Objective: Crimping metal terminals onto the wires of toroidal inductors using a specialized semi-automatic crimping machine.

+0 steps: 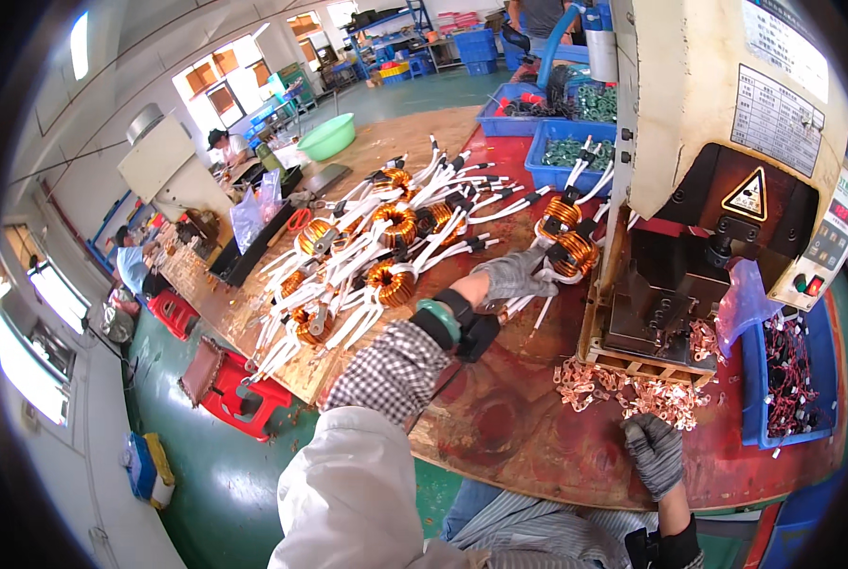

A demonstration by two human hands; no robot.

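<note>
My left hand (517,277), in a grey glove, reaches across the red tabletop to a copper-wound toroidal coil (573,254) beside the press. Its fingers are closed against the coil's near left side; part of the grip is hidden. White-sleeved wire leads stick out below this hand. A second coil (561,216) lies just behind. My right hand (654,457), in a grey striped glove, rests at the table's near side with fingers curled together. Its fingertips are at the edge of a pile of copper terminals (666,403); anything between them is too small to make out.
A cream press (690,114) with a dark die block (666,294) stands at the right. Many more coils (396,223) with white leads heap up at the left. Blue bins (576,152) stand behind, another bin (792,379) at right. A red stool (244,389) is on the floor; co-workers sit farther off.
</note>
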